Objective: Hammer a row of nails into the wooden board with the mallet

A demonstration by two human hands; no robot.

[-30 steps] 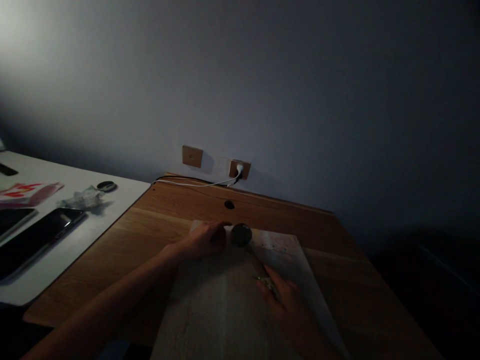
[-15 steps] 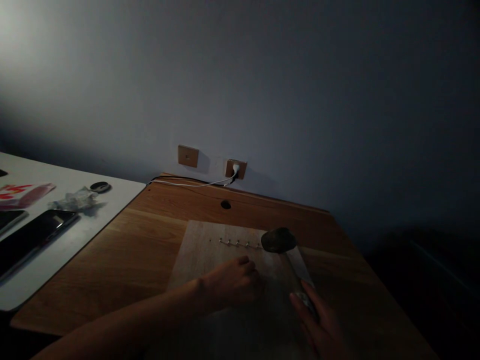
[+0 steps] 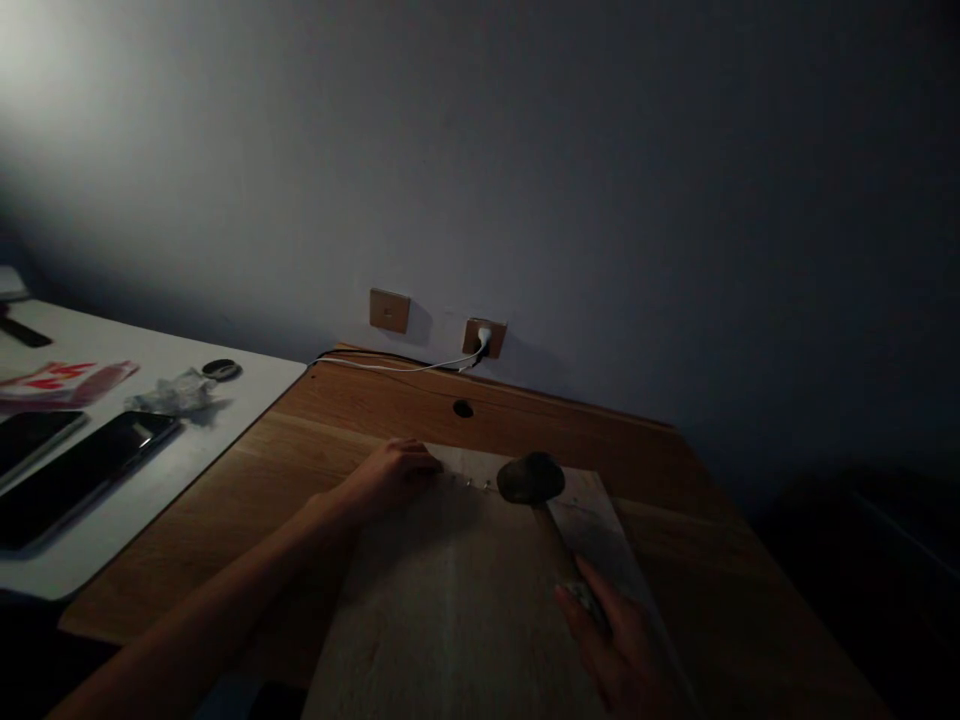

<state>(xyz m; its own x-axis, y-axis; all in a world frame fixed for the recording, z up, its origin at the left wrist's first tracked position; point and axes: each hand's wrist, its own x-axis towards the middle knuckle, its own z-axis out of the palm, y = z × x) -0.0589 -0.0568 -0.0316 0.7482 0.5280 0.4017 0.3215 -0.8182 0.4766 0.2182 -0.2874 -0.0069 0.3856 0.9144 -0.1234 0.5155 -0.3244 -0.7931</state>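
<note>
A pale wooden board [image 3: 450, 610] lies on the brown desk [image 3: 300, 450]. My right hand [image 3: 622, 650] is closed round the handle of a hammer [image 3: 530, 478], whose dark round head hovers over the board's far edge. A row of small nails [image 3: 472, 483] stands along that edge, partly hidden. My left hand [image 3: 390, 470] rests at the board's far left corner with fingers curled down beside the nails. What its fingers pinch, if anything, is too dark to see.
A white table [image 3: 187, 440] on the left carries two dark phones [image 3: 75, 465], a crumpled wrapper [image 3: 176, 393], a red-printed packet [image 3: 60, 378] and a small round object. A white cable [image 3: 397, 366] runs to a wall socket [image 3: 484, 337]. Right of the desk is dark.
My left hand has moved from the board's middle up to its far left corner. The hammer head has shifted left along the nail row.
</note>
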